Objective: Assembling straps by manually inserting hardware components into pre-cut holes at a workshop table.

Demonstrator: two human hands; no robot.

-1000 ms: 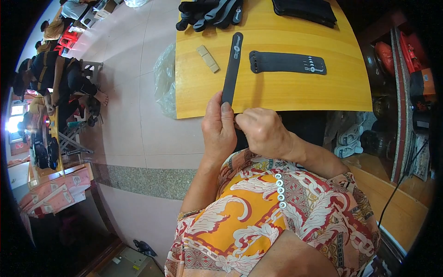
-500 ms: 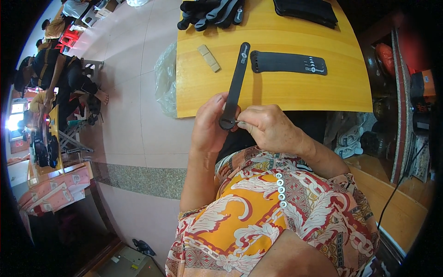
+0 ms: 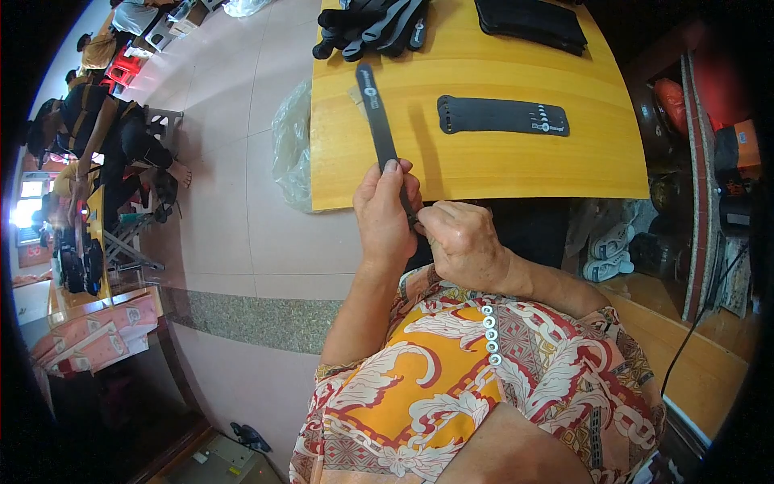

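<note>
A narrow black strap [image 3: 377, 121] with a rounded far end and pale print slants up and away over the table. My left hand [image 3: 385, 214] is closed around its lower part, thumb pressed on top. Close beside it, my right hand [image 3: 466, 242] is closed in a pinch at the strap's near end, which the fingers mostly hide. Beyond them lies a flat, wide black piece [image 3: 500, 115], with holes along its left end and pale marks at its right. Behind the strap, a small tan block [image 3: 355, 96] is partly covered.
On the far side of the yellow table [image 3: 556, 173] are a pile of dark straps [image 3: 375, 32] and a black pouch [image 3: 532, 26]. A clear plastic bag [image 3: 292, 149] hangs by the left edge. White shoes [image 3: 609, 252] stand at right. Another person [image 3: 85, 121] sits far left.
The strap's far end has swung left, now over the tan block. My left hand has shifted right and lower, its thumb now on the strap. My right hand has dropped slightly nearer me.
</note>
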